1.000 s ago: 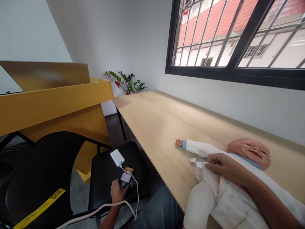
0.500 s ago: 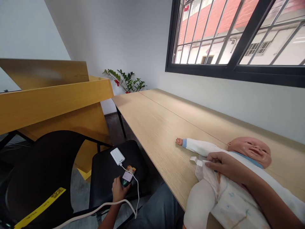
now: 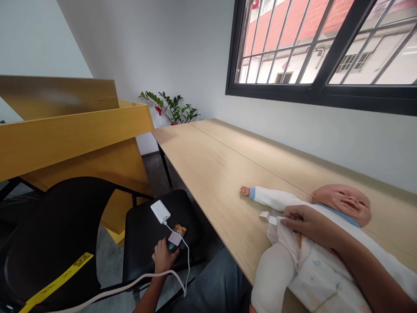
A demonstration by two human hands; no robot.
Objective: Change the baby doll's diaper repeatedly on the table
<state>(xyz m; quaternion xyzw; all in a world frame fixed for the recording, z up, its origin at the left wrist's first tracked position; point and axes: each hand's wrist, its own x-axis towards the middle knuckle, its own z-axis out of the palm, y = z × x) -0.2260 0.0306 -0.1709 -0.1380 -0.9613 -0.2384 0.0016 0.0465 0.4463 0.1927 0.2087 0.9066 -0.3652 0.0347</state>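
A baby doll [image 3: 342, 204] in a white top with blue trim lies on its back on the table, one arm stretched out. A white patterned diaper [image 3: 321, 276] is around its hips. My right hand [image 3: 302, 221] pinches the diaper's upper edge beside a white fastening tab [image 3: 269, 217]. Down on the black chair seat [image 3: 140, 252], my left hand [image 3: 163, 256] grips the near end of a dark phone-like device [image 3: 177, 238] showing an orange picture and a pale patch. A white power bank [image 3: 160, 211] with a white cable [image 3: 187, 245] lies just beyond it.
The long wooden table [image 3: 202, 169] runs along the wall below a barred window [image 3: 312, 93]. At left stand a wooden lectern [image 3: 74, 134] and a black chair [image 3: 48, 234] with a yellow strap [image 3: 60, 280]. A leafy plant [image 3: 176, 111] is behind the table.
The view has shifted very slightly. Both hands keep their places, the right at the diaper's edge and the left at the dark device.
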